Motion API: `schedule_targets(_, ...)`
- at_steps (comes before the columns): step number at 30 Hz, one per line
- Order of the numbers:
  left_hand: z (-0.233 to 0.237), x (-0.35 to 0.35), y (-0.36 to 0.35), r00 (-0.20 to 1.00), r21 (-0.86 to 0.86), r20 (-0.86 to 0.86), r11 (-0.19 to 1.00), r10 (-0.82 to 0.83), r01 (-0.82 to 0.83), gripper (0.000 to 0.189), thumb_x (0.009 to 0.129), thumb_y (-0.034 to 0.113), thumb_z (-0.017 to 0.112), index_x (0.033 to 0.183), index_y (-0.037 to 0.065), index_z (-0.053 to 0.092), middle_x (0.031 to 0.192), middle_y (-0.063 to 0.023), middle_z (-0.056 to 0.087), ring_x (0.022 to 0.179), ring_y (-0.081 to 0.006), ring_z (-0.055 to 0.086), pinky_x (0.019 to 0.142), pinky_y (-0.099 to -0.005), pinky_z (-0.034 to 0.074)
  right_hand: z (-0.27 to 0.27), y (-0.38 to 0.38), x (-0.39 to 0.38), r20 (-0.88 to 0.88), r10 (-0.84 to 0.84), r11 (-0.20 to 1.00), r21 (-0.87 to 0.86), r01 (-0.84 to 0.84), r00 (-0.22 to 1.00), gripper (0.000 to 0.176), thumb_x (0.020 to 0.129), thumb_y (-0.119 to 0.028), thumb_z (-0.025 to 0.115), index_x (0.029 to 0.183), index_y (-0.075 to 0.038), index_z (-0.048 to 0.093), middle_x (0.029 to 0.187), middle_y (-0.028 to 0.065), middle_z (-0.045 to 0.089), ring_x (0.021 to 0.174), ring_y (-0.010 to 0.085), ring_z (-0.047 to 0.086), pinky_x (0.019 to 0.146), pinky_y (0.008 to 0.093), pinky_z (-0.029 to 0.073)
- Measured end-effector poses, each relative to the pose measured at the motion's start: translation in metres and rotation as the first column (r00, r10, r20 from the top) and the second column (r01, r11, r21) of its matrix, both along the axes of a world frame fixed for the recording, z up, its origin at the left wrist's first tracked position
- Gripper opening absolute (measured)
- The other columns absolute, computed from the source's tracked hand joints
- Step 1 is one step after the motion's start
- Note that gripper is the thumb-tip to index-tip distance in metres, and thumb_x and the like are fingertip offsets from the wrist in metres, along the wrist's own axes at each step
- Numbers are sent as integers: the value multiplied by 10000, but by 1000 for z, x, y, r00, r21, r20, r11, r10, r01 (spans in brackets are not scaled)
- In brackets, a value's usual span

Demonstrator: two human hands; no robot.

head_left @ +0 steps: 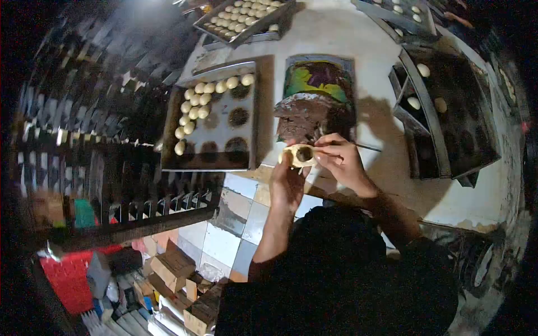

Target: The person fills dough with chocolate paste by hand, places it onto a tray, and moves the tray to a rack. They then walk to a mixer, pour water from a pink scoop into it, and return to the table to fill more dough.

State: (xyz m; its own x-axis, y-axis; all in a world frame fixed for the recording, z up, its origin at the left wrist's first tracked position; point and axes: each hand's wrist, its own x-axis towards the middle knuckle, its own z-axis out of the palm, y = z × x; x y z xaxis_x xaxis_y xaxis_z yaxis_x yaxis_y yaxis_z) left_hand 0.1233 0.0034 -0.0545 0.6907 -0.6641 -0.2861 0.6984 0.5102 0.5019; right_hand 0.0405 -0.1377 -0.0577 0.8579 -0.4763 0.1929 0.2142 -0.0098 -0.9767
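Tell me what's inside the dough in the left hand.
Dark filling lies in the middle of the dough, cupped by the left hand. That hand hides the dough's underside. The right hand holds a stick.

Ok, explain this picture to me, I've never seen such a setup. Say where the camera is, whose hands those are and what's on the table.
There is no machine here: a person works with bare hands. The single picture comes from a camera worn on their head, looking down, so the hands are their own. The left hand cups a flat dough piece with dark filling in its middle. The right hand holds a thin stick at it. Beyond them, on the white table, lies a block of dark paste on a green and purple package. Left of it a metal tray carries pale dough balls; other trays stand around.
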Motion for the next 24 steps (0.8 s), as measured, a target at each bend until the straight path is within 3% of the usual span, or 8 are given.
schedule_targets(4,3,-10,53,989,-209,-73,967,130,-143,411,1007,262,459,1369,67,445,1314,-123,533,1227,-267,500,1053,-435,417,-14,48,15,-30,29,770,638,-3,999,207,836,-35,703,990,98,662,1060,84,572,898,180,636,774,292,561)
schedule_targets(7,19,-39,87,849,184,500,938,169,-295,664,990,317,489,1517,73,168,1474,-92,341,1337,-240,365,1094,-379,305,18,106,12,87,-28,943,-329,55,996,228,804,-19,726,996,89,664,1059,87,580,847,168,647,773,295,567)
schedule_targets(11,43,-66,151,132,264,960,651,-246,-711,721,941,114,478,1482,-82,43,1532,-304,126,1425,-381,204,1148,-419,172,101,186,-13,203,-16,717,-680,152,979,259,750,-16,761,980,64,674,1021,118,598,854,203,662,723,297,560)
schedule_targets(17,63,-93,240,699,-132,614,921,365,-366,670,914,292,628,1408,-74,362,1343,-170,435,1186,-243,474,1011,-373,375,131,235,-42,314,232,678,-730,78,920,221,724,-26,776,920,37,696,944,127,642,790,210,651,681,304,521)
schedule_targets(19,55,-102,263,461,-12,830,838,313,-546,517,852,428,691,1133,-2,639,1281,-193,495,1124,-278,519,955,-396,422,134,245,-50,146,275,725,-681,-105,950,259,735,-73,794,949,32,694,953,111,649,771,169,646,658,277,515)
schedule_targets(21,48,-108,263,281,-60,908,758,312,-649,426,858,413,684,1048,33,651,1240,-226,545,1068,-296,566,896,-421,467,137,246,-57,-254,464,851,-140,-507,849,315,794,-148,785,1026,30,669,942,77,662,752,70,611,620,201,489)
schedule_targets(23,50,-111,253,72,-156,955,692,289,-704,236,889,269,667,1025,75,659,1121,-245,611,979,-334,622,817,-422,511,126,245,-66,-184,492,870,131,-475,851,334,779,-164,791,1022,33,673,919,100,662,762,117,627,622,224,488)
schedule_targets(24,51,-114,250,16,-129,977,651,213,-748,228,873,225,679,1056,90,666,1095,-222,605,970,-319,614,807,-405,511,126,242,-67,-106,436,885,-133,-447,894,328,767,-167,795,994,35,669,893,103,656,766,137,632,633,236,493)
